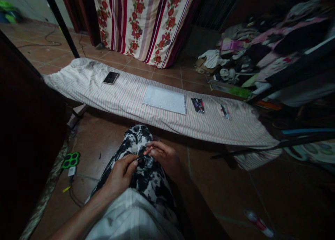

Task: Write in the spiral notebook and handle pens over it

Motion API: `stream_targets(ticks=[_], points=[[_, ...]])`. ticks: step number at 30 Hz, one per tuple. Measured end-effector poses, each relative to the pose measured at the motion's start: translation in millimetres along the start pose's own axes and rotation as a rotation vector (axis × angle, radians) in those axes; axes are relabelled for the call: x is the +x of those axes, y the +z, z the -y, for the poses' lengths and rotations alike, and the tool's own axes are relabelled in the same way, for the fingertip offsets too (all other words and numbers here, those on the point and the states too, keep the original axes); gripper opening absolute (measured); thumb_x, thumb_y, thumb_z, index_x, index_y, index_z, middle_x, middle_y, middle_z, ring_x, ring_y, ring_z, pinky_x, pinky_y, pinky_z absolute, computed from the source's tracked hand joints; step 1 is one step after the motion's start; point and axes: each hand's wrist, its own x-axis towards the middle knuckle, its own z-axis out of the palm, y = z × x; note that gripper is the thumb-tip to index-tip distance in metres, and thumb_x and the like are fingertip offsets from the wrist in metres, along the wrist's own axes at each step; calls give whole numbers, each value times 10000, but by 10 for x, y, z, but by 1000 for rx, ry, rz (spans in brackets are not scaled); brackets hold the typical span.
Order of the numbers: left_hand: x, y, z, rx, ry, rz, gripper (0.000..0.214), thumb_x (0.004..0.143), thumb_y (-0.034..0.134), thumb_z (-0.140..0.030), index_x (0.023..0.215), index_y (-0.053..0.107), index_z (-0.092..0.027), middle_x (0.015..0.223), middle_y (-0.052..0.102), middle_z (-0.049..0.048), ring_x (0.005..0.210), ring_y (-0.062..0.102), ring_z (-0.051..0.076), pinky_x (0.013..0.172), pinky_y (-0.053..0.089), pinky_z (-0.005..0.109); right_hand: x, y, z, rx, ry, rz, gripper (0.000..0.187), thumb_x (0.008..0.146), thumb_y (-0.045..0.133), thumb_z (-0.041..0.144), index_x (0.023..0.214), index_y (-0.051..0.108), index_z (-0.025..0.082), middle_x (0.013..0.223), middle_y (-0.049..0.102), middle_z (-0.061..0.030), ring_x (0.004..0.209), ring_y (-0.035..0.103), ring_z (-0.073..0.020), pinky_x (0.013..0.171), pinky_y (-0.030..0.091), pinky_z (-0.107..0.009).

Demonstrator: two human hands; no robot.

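Over my lap, my left hand [123,172] pinches thumb against forefinger. A small dark thing at its fingertips is too small to name. My right hand [164,157] hovers just beside it, fingers stretched and slightly bent, with orange-looking nails and nothing visible in its grasp. Beneath both hands are black-and-white patterned trousers [149,179]. Ahead of my knees, on a striped cloth [125,100], lie a spiral notebook [164,99] with a pale page, a row of dark pens [198,105] and a smaller group of pens [225,112].
A phone [111,77] lies on the cloth's left part. On the tiled floor are a green power strip [70,160] with a cable, a small dark piece [99,156] and a plastic bottle [258,223]. A flowered curtain [141,23] hangs behind; heaped clothes [261,48] lie right.
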Motion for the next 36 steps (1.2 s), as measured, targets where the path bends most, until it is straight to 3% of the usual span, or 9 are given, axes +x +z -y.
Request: stream_targets(ticks=[4,8,11,15,20,24,26,31,36], points=[[-5,-7,-21,8,5,-20,299,878,375,-311,976,608,-149,829,641,63,765,586,180,692,448,282,13,66,-6,61,42,-83,427,749,575,351,1137,465,213,912,645,-47,757,632,-153,498,437,-209],[-28,-14,-26,46,53,-32,292,879,371,-303,949,612,-154,832,641,69,791,588,186,726,449,296,33,91,17,-60,95,-181,176,716,601,329,813,552,191,721,658,-25,649,611,-136,568,464,-235],[-41,-21,-27,57,76,-29,289,877,376,-293,981,608,-156,870,645,76,832,588,193,755,448,308,23,76,80,-89,86,-156,119,731,577,320,744,570,202,702,662,-19,643,611,-140,598,475,-254],[-36,-34,-27,27,42,-22,282,879,376,-293,951,613,-159,846,649,63,789,590,182,727,456,295,-17,59,149,-86,38,-85,152,757,544,303,855,602,203,781,648,-27,727,616,-148,623,476,-254],[-25,-44,-16,22,11,-31,295,880,375,-319,919,613,-150,787,641,53,733,588,175,681,457,279,-16,94,146,10,48,-87,463,735,560,317,1171,441,216,940,613,-48,725,609,-139,512,434,-212],[-33,-49,-21,47,56,-49,282,877,388,-308,938,609,-144,833,645,66,778,592,179,710,453,278,33,115,132,-145,127,-189,173,716,581,348,762,561,184,633,592,6,561,555,-112,522,422,-222],[-33,-48,-20,58,70,-46,279,877,390,-301,938,611,-142,839,646,70,789,592,180,723,453,281,49,103,130,-193,156,-194,169,721,576,350,661,555,193,568,587,16,525,542,-112,508,414,-224],[-21,-41,7,39,45,-43,273,876,391,-292,929,618,-148,812,650,59,749,595,171,693,458,270,20,38,129,-95,70,-71,150,769,535,311,854,598,205,752,664,-6,655,600,-124,620,462,-241],[-12,-52,-17,34,49,-42,259,875,391,-289,902,612,-157,803,647,54,745,595,169,687,456,267,7,35,135,-36,55,-28,440,752,579,326,1158,456,209,867,650,-27,723,615,-130,644,473,-251]])
